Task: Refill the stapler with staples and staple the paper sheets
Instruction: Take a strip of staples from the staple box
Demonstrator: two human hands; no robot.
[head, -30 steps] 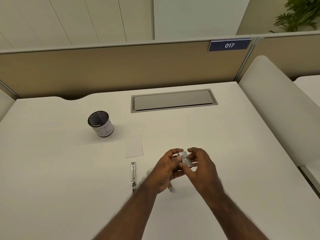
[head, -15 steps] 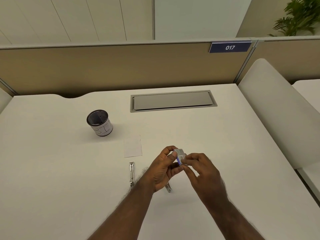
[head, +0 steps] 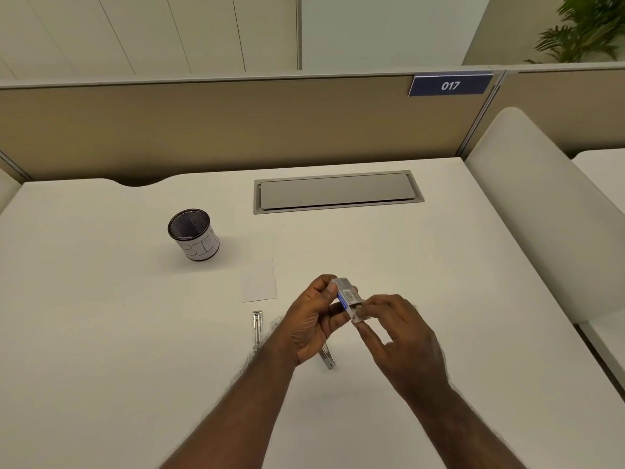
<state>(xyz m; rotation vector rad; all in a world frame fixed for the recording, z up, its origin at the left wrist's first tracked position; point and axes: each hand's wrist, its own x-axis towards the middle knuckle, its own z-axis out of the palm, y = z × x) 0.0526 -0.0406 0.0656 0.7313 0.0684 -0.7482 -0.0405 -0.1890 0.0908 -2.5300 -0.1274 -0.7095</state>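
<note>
A small staple box point(head: 345, 293), grey and blue with a barcode, is held above the white desk point(head: 101, 333). My left hand point(head: 314, 319) grips its far end. My right hand point(head: 395, 336) pinches the box's near end flap with thumb and forefinger. A metal stapler lies opened out on the desk: one silver arm point(head: 257, 328) shows left of my left wrist, and its other end point(head: 327, 358) pokes out beneath my left hand. A small stack of white paper sheets point(head: 258, 280) lies flat just beyond the stapler.
A black mesh cup with a white label point(head: 193, 233) stands at the back left. A grey cable hatch point(head: 338, 191) is set into the desk's far side. A beige partition rises behind, and a white divider point(head: 534, 211) borders the right edge.
The box has turned so its barcode side faces up. My right fingers have shifted from covering the box to pinching its near end flap. Both hands stay over the same spot.
</note>
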